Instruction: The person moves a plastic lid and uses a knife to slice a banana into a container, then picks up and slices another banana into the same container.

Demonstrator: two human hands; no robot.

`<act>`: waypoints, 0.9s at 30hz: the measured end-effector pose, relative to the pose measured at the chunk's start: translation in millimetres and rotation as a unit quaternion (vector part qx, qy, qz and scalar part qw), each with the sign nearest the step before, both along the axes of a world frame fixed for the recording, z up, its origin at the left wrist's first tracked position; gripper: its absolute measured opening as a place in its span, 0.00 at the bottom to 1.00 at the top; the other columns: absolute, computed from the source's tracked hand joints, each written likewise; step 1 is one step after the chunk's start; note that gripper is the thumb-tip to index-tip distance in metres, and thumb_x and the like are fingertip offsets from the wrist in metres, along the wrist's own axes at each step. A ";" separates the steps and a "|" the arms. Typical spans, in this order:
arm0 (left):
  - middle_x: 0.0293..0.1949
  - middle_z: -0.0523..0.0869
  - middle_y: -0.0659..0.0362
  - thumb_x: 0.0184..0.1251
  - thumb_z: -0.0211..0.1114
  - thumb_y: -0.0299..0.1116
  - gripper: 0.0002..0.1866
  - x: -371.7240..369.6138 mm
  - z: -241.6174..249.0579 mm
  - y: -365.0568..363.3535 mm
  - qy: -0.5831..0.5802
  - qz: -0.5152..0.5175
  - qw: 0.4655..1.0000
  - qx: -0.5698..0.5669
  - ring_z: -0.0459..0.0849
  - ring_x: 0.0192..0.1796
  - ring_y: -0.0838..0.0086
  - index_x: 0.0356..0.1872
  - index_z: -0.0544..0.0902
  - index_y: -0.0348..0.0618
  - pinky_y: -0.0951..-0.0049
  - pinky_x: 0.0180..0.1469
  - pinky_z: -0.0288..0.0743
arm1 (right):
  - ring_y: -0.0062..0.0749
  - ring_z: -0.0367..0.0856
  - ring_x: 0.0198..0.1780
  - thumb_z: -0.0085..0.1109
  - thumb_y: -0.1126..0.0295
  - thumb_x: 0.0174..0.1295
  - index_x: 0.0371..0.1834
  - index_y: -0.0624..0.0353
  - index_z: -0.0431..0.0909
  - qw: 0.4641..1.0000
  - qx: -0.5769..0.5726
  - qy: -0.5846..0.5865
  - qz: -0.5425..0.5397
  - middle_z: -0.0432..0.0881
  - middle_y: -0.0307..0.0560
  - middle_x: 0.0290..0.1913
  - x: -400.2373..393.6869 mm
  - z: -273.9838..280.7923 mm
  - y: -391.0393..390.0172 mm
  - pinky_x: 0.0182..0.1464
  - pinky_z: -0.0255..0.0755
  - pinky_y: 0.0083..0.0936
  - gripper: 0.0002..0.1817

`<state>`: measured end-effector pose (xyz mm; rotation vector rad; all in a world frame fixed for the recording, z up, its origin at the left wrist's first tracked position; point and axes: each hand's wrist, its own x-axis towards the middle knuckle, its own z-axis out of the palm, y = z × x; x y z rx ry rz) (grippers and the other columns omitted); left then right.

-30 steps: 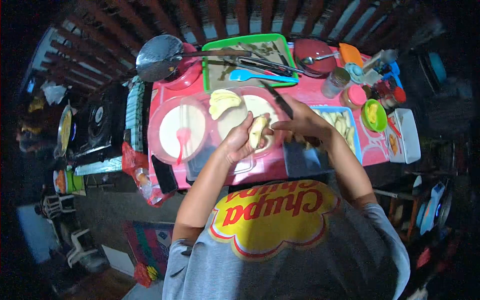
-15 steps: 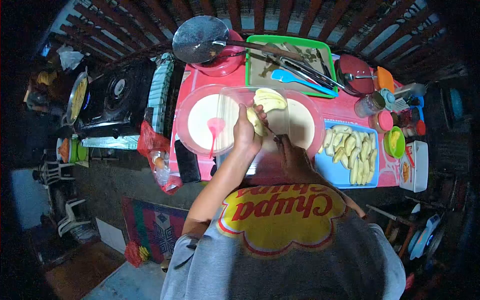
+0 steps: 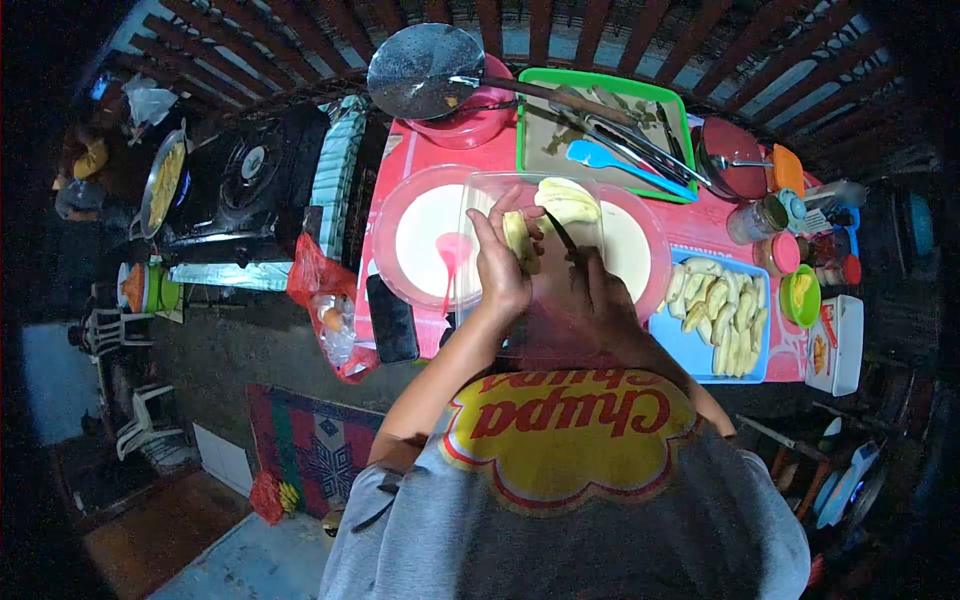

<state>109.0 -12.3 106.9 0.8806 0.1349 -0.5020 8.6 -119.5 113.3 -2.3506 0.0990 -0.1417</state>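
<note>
Two bare hands are working close together, raised over the near-middle part of the counter (image 3: pixel 700 225). The left hand (image 3: pixel 503 275) is holding a peeled banana (image 3: pixel 516 236) roughly upright between thumb and fingers, above a clear container (image 3: pixel 482 200) that is overlapping two bowls of pale liquid, the left bowl (image 3: pixel 384 240) and the right bowl (image 3: pixel 660 262). The right hand (image 3: pixel 603 295) is closing round the handle of a dark knife (image 3: pixel 562 234), whose blade is slanting towards the left fingers; whether it is touching the banana, I cannot tell.

At the container's far end, pale banana slices (image 3: pixel 568 203) are lying fanned out. A pink spoon (image 3: pixel 449 250) is resting in the left bowl, and to the right a blue tray (image 3: pixel 676 350) is holding more peeled bananas (image 3: pixel 740 325).

The banana is probably feeling light, soft and a little slippery, and hard squeezing would likely be bruising or snapping it. Light, spread fingertips along its sides would be suiting it best, with the thumb steadying it and the fingers staying clear of the blade.
</note>
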 end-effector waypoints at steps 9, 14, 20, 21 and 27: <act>0.49 0.71 0.52 0.56 0.23 0.64 0.37 4.4 -38.5 14.9 -0.330 -0.112 0.908 0.232 0.73 0.38 0.68 0.62 0.47 0.49 0.74 0.34 0.68 | 0.26 0.70 0.40 0.56 0.69 0.49 0.44 0.58 0.67 0.971 0.202 0.107 -0.074 0.73 0.42 0.35 24.6 4.0 -15.3 0.41 0.64 0.23 0.18; 0.59 0.55 0.45 0.59 0.29 0.60 0.39 -2.3 1.6 23.5 -0.160 -0.235 0.923 0.257 0.70 0.48 0.60 0.61 0.42 0.37 0.69 0.37 0.71 | 0.15 0.69 0.28 0.57 0.72 0.47 0.44 0.59 0.67 0.953 0.278 0.106 0.064 0.73 0.36 0.32 30.1 -5.3 -30.2 0.28 0.63 0.13 0.19; 0.60 0.52 0.47 0.61 0.29 0.57 0.36 -0.2 -21.6 15.1 -0.394 -0.246 0.854 0.235 0.66 0.52 0.61 0.61 0.42 0.38 0.68 0.39 0.71 | 0.12 0.65 0.16 0.57 0.75 0.46 0.42 0.59 0.68 0.872 0.436 0.221 0.007 0.73 0.34 0.26 36.0 4.3 -26.2 0.17 0.57 0.10 0.17; 0.60 0.53 0.47 0.61 0.29 0.57 0.36 0.6 -17.8 14.3 -0.445 -0.227 0.833 0.238 0.66 0.52 0.61 0.61 0.43 0.39 0.68 0.41 0.71 | 0.12 0.64 0.14 0.57 0.75 0.47 0.41 0.59 0.68 0.890 0.391 0.233 0.013 0.73 0.33 0.23 39.3 5.6 -23.8 0.16 0.56 0.11 0.16; 0.54 0.65 0.51 0.55 0.33 0.64 0.37 20.9 -4.3 35.0 0.071 -0.231 0.970 -0.024 0.68 0.52 0.58 0.58 0.55 0.46 0.58 0.47 0.67 | 0.13 0.61 0.11 0.56 0.75 0.48 0.37 0.60 0.70 0.882 0.448 0.141 -0.041 0.71 0.34 0.19 35.1 3.8 -18.5 0.14 0.55 0.12 0.12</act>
